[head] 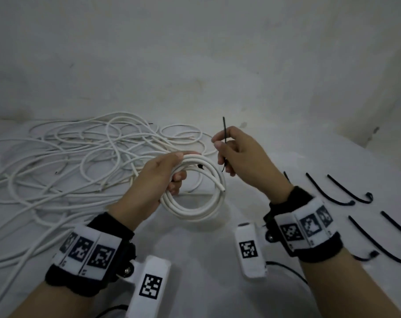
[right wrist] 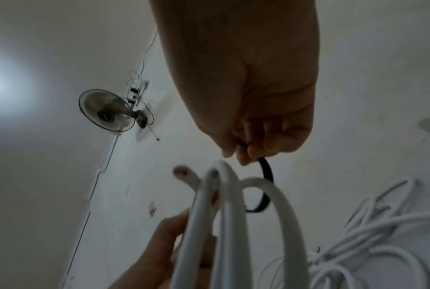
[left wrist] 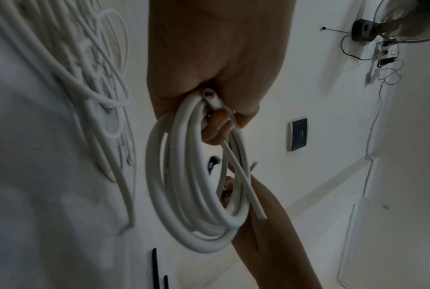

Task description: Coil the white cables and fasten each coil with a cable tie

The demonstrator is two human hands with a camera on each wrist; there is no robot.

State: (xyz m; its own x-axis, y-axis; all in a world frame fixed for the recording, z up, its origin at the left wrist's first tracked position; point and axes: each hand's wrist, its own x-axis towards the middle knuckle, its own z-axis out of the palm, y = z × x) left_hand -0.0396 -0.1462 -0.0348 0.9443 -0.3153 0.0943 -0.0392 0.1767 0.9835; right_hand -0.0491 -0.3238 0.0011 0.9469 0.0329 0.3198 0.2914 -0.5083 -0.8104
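My left hand (head: 169,171) grips a coil of white cable (head: 201,210) by its upper left part, holding it above the white surface; in the left wrist view the coil (left wrist: 174,195) hangs from my curled fingers (left wrist: 216,129) with one cut end (left wrist: 260,218) sticking out. My right hand (head: 231,152) pinches a black cable tie (head: 224,134) just right of the coil, its tail pointing up. In the right wrist view the black tie (right wrist: 265,172) curves down behind the coil's strands (right wrist: 228,205).
A tangle of loose white cables (head: 80,152) covers the left and far part of the white surface. Several black cable ties (head: 346,193) lie in a row at the right. A wall fan (right wrist: 107,110) hangs on the wall.
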